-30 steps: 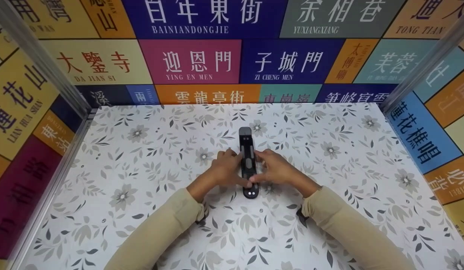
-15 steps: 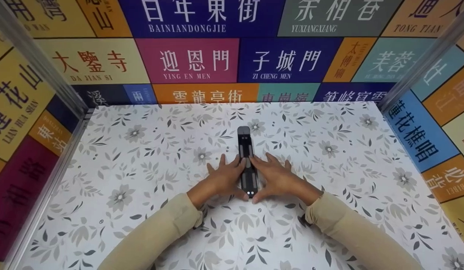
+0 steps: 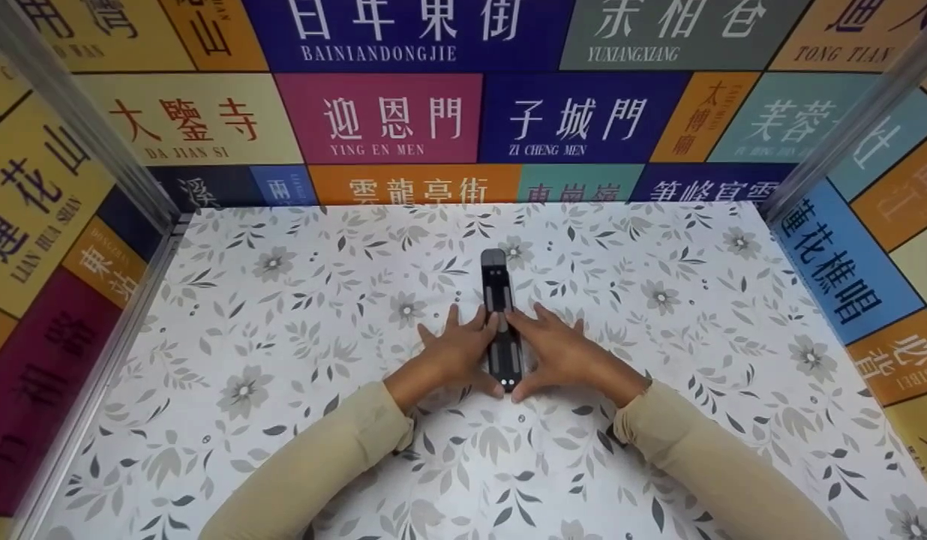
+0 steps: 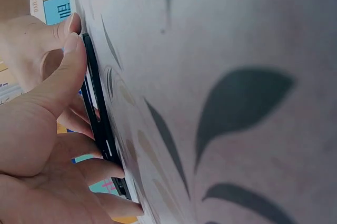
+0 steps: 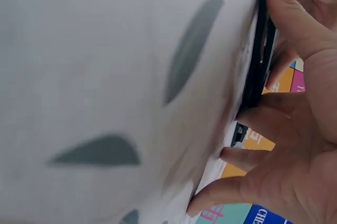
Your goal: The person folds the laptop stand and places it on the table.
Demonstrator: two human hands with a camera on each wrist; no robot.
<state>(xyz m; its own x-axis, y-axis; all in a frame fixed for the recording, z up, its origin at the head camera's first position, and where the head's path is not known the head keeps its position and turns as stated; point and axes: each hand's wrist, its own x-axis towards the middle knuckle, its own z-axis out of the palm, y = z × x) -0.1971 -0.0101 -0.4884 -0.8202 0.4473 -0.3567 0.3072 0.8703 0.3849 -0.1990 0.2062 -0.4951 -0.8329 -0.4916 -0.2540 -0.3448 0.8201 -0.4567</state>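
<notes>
A long, narrow black folded bar, apparently a folding laptop stand, lies flat on the table, pointing away from me. It has a grey far end, grey strips along the top and two bright dots at the near end. From the left, my left hand touches its side, fingers spread and the thumb by the near end. My right hand mirrors this from the right. In the left wrist view the stand shows edge-on beside the thumb and fingertips. The right wrist view has the stand partly hidden behind my fingers.
A white table printed with grey leaves and flowers lies under everything. Colourful panels with large lettering stand along its back and both sides. Metal posts rise at the back corners.
Both hands' fingers, bent closer round the stand a second ago, have spread out. The thumbs have slid from over the stand to its near end. The stand has hardly moved.
</notes>
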